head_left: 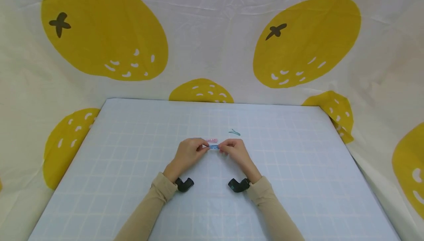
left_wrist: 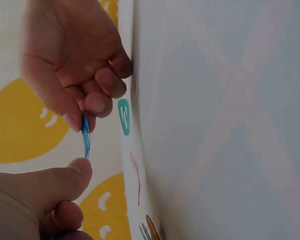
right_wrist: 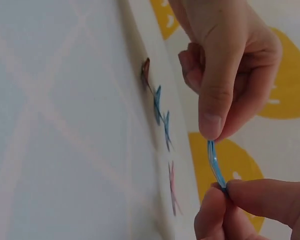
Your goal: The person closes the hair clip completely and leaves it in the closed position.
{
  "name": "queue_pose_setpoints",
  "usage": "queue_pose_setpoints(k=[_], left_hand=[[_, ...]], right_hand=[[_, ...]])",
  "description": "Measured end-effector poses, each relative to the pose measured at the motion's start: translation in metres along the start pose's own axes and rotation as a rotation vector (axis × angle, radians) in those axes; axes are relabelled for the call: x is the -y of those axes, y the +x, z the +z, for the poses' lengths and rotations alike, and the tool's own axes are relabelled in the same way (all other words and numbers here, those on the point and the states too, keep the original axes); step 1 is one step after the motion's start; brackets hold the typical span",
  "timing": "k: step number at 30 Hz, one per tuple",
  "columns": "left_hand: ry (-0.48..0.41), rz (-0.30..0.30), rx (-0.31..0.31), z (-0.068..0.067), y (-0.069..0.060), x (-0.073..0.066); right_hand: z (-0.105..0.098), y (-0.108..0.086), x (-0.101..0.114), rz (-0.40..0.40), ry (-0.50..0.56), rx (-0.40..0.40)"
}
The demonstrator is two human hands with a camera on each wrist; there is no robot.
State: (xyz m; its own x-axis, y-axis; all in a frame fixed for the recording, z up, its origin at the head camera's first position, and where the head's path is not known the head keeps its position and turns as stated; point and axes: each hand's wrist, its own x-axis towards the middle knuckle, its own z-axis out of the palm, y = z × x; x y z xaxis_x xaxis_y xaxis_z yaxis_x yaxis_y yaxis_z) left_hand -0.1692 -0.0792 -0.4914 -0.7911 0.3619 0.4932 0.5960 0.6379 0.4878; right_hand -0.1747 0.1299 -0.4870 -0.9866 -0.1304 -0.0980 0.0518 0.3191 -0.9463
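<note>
In the head view a blue snap hair clip (head_left: 214, 146) stretches between both hands above the table. My left hand (head_left: 189, 154) pinches one end between thumb and fingers, while the right hand (head_left: 237, 153) pinches the other. Seen from the right wrist, the blue clip (right_wrist: 217, 167) looks slightly bent. Just beyond the hands lies a pink hair clip (head_left: 212, 140), and a teal hair clip (head_left: 234, 132) with its prongs spread apart rests farther right. The right wrist view also shows blue clips (right_wrist: 157, 105) and an orange-brown clip (right_wrist: 146, 72) on the table, which the left hand hides in the head view.
A pale blue gridded cloth covers the table (head_left: 132, 197). Behind it and at both sides hangs a white curtain (head_left: 212, 31) printed with yellow fruit. Black wrist devices (head_left: 239, 185) sit on both wrists.
</note>
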Motion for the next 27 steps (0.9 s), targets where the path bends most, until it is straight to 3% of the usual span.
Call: queue_pose_setpoints(k=[6, 13, 17, 27], left_hand=[[0.122, 0.044, 0.099, 0.000, 0.005, 0.006], [0.169, 0.072, 0.113, 0.000, 0.007, 0.009], [0.182, 0.048, 0.126, 0.001, 0.007, 0.009], [0.211, -0.061, 0.229, 0.006, 0.006, 0.007]], right_hand=[[0.003, 0.010, 0.002, -0.017, -0.135, -0.006], [0.005, 0.014, 0.008, -0.016, -0.236, -0.006], [0.007, 0.014, 0.008, 0.014, -0.306, -0.035], [0.012, 0.013, 0.006, 0.035, -0.425, -0.068]])
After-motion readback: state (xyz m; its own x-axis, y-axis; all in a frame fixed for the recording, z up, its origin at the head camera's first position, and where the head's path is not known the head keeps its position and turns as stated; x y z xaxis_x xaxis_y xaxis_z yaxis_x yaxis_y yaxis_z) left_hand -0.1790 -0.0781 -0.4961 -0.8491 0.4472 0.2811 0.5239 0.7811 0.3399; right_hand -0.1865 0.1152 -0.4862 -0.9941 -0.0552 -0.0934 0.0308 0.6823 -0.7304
